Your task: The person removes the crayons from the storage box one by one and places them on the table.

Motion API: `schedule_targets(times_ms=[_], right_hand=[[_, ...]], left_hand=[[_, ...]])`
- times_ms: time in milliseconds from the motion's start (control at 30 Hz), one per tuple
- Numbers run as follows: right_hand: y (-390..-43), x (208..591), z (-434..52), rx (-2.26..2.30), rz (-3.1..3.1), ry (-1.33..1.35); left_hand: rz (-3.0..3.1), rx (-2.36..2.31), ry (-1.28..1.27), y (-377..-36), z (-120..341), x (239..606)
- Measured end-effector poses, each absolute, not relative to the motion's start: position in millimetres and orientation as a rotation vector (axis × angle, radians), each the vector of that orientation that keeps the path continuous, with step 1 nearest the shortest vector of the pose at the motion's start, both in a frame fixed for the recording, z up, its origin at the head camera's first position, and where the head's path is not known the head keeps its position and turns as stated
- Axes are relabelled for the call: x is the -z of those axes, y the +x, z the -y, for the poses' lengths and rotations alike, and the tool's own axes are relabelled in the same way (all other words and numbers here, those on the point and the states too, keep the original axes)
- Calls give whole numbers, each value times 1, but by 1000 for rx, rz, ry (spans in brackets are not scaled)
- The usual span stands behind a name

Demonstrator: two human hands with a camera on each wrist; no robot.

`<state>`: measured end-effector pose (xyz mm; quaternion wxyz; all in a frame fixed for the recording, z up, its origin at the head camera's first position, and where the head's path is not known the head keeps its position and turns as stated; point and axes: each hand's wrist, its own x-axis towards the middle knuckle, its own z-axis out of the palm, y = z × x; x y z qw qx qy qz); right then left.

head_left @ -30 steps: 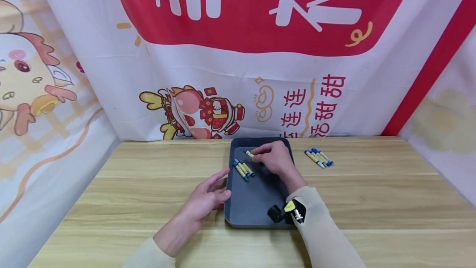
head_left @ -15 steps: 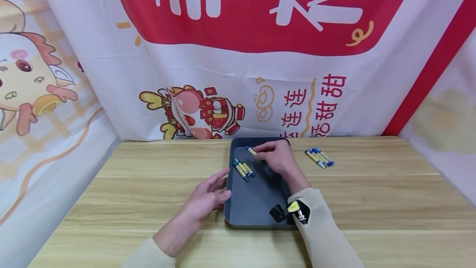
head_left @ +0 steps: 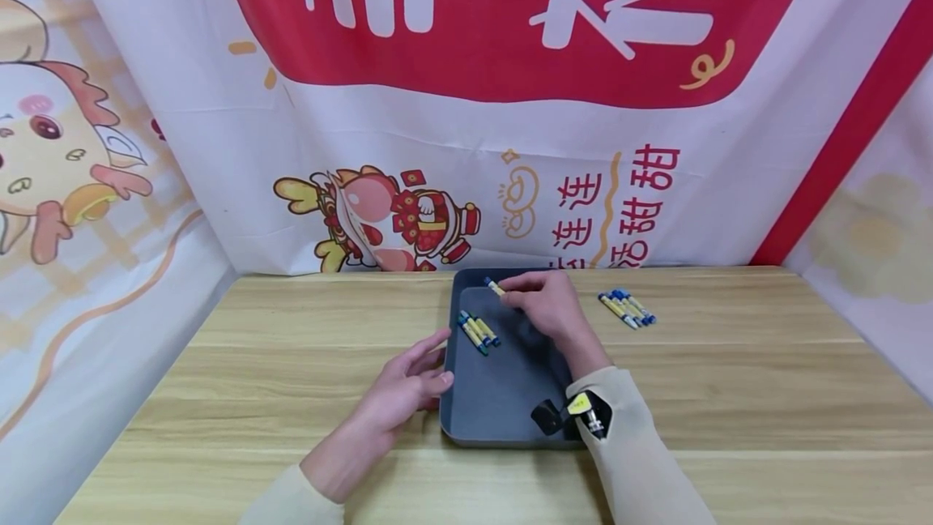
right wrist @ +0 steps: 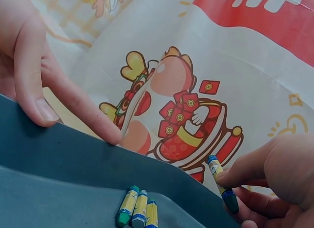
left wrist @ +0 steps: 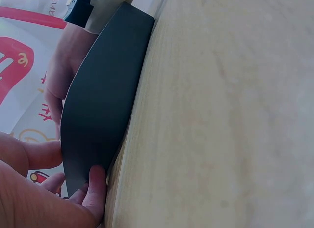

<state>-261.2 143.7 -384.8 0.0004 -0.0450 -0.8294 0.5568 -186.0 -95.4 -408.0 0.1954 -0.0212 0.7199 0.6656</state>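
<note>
Right hand point(head_left: 548, 308), shifted forward, pinches a cylindrical crayon point(right wrist: 215, 167); left hand point(head_left: 408, 381), spread, touches smooth tray point(head_left: 499, 407).

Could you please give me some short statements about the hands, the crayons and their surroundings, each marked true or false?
1. The right hand pinches a yellow-wrapped crayon. True.
2. The left hand also holds a crayon. False: it touches the side of the gray tray.
3. Several crayons lie side by side inside the tray. True.
4. The loose crayons on the wooden table lie to the person's left of the tray. False: they lie to its right.
5. The cloth backdrop is plain white. False: it carries printed writing and cartoon figures.
</note>
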Motion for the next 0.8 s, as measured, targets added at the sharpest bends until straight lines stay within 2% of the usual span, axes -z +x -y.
schedule_targets(times_ms=[567,800], right_hand=[[-262,371,-151,-1810,2529,-86],[-260,365,-161,-1806,2504,-147]], left_hand=[[-2016,-1868,-62,-185,95,407],[-2017,-1866,-60,-186,95,407]])
